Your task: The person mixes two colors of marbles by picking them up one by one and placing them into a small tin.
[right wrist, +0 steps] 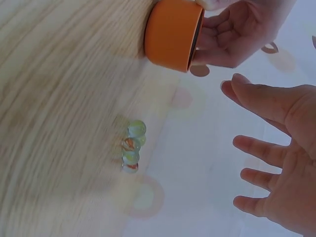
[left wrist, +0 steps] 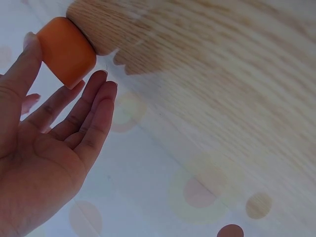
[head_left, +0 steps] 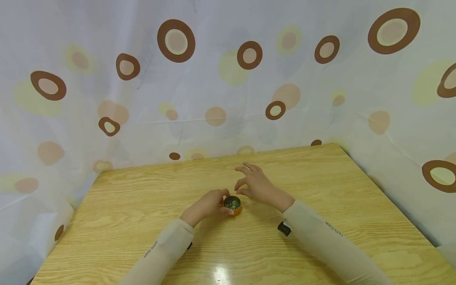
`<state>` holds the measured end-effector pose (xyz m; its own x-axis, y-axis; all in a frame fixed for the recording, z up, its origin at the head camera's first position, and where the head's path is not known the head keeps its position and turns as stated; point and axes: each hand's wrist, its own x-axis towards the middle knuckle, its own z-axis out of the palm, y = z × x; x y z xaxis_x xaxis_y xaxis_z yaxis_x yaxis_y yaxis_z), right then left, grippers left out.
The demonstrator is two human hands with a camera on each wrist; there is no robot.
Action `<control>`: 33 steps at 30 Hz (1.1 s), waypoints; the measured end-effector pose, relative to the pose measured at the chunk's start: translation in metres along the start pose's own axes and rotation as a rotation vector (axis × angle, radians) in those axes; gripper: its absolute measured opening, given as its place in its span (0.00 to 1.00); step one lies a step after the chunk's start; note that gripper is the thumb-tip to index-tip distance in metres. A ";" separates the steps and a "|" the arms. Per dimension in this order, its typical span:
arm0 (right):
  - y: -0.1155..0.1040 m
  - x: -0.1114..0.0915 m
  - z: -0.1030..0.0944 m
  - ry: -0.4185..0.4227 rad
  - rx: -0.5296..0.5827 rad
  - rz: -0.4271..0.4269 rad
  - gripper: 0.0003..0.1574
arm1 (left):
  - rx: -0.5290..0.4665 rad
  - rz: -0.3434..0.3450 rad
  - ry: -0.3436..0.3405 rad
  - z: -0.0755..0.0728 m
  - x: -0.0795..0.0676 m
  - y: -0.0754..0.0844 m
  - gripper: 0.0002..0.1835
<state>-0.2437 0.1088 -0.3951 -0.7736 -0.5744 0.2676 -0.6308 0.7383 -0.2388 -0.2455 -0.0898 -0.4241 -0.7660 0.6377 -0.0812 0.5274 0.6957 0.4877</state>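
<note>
A small round orange bowl (head_left: 236, 211) with a dark inside stands on the wooden table. Its side also shows in the left wrist view as an orange wall (left wrist: 66, 52). My left hand (head_left: 209, 206) holds it with thumb and fingers on opposite sides. Small greenish, mottled things (head_left: 233, 204) lie inside. My right hand (head_left: 260, 185) hovers just right of the bowl, fingers spread and lightly bent, with nothing visible in it. Several clear glass marbles (right wrist: 131, 144) with coloured swirls sit bunched on the table near that hand in the right wrist view.
The light wood table (head_left: 142, 209) reaches back to a white sheet (head_left: 199, 87) with brown and yellow ring prints. More of the sheet hangs at both sides. Dark wrist straps (head_left: 284, 228) show below the pale sleeves.
</note>
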 end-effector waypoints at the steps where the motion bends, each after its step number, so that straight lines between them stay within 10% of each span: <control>1: 0.002 0.000 -0.001 -0.001 0.002 0.008 0.07 | 0.005 -0.001 0.000 0.000 0.000 0.000 0.24; 33: 0.068 0.000 0.009 -0.078 -0.078 0.222 0.12 | 0.029 0.001 0.001 -0.002 0.001 0.002 0.25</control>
<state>-0.2872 0.1558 -0.4193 -0.8969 -0.4183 0.1431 -0.4406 0.8727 -0.2103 -0.2457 -0.0889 -0.4215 -0.7661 0.6378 -0.0798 0.5385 0.7047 0.4620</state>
